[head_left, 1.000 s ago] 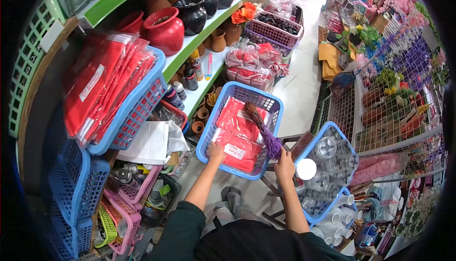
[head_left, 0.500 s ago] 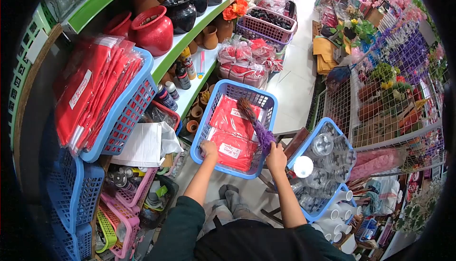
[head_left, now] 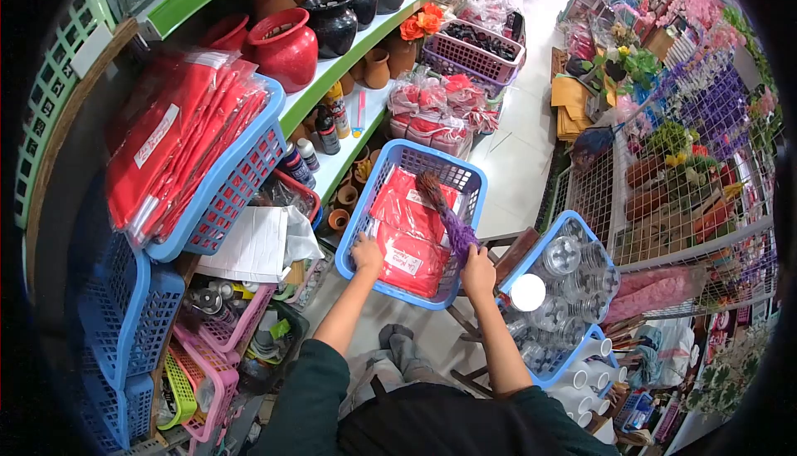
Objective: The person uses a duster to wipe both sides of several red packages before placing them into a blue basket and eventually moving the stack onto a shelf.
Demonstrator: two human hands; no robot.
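A blue basket (head_left: 474, 175) with red plastic-wrapped packets (head_left: 415, 236) in it is between my hands. My left hand (head_left: 367, 255) is closed at the basket's near left edge, touching or just beside the packets; what its fingers grip is hard to make out. At the near right side, my right hand (head_left: 478, 275) is wrapped round the purple end of a brown-tipped bundle (head_left: 448, 213). That bundle lies slantwise over the packets, its brown tip toward the basket's far side.
A tilted blue basket (head_left: 237, 175) of red packets is at left. Shelves hold red and black pots (head_left: 285, 49). On the right are a blue basket (head_left: 608, 277) of clear jars, white vases (head_left: 573, 389) and a wire rack (head_left: 689, 244). Tiled floor (head_left: 506, 169) shows beyond.
My left hand has shifted slightly up and right at the basket edge. The view has shifted a little, so the shelves and left basket appear farther right. The bundle remains in my right hand.
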